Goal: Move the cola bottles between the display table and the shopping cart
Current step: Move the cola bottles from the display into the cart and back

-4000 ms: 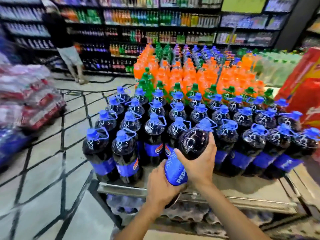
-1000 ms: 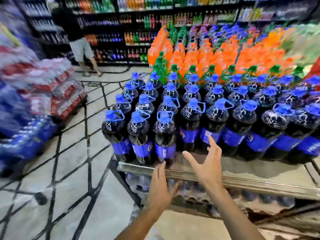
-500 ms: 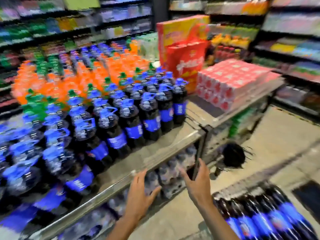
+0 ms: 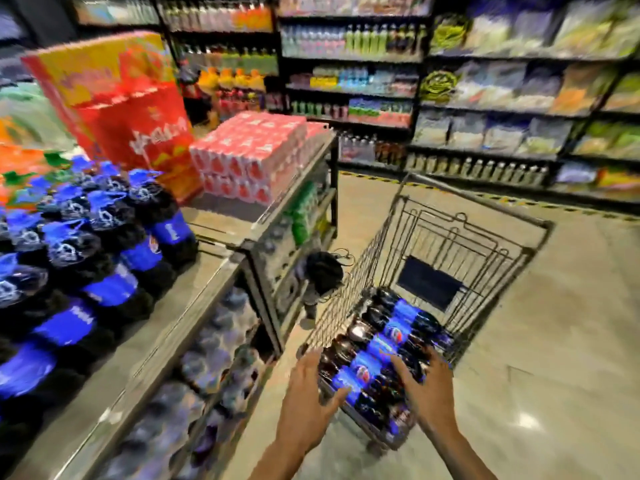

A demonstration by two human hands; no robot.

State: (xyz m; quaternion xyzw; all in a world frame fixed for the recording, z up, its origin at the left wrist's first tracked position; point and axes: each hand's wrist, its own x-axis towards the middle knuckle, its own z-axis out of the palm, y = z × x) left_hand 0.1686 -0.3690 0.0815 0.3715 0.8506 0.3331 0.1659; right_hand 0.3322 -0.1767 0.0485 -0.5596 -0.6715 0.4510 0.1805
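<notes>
Cola bottles (image 4: 381, 351) are seen lying on their sides inside the shopping cart (image 4: 485, 244), which stands on the pale polished floor (image 4: 554, 341) just right of the display table (image 4: 166, 334). More cola bottles (image 4: 104, 258) are stood upright on that table, with red packs (image 4: 249, 154) stacked beyond them. The left hand (image 4: 306, 403) and right hand (image 4: 427, 393) are held spread over the cart's bottles, nothing gripped. A black bag (image 4: 323, 271) is hung between table and cart. Stocked shelves (image 4: 485, 91) are ranged behind the cart.
</notes>
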